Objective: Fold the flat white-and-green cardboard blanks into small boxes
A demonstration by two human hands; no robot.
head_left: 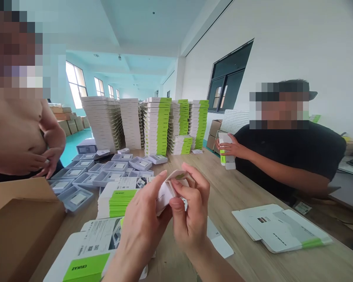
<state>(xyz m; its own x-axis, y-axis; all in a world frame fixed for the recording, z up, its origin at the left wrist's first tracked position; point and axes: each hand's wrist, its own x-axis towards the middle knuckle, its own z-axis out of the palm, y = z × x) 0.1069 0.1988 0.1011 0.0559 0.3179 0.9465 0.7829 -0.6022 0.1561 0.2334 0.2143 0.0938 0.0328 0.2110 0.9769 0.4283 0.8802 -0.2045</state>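
Both of my hands hold a small white folded carton above the wooden table. My left hand grips it from the left, thumb and fingers closed on its side. My right hand pinches its top flap from the right. Under my hands lies a stack of flat white-and-green cartons, and more flat ones lie nearer to me.
Flat cartons lie at the right. Grey trays with small items cover the left of the table. Tall box stacks stand at the back. A brown cardboard box is at left. One person sits right holding a carton; another stands left.
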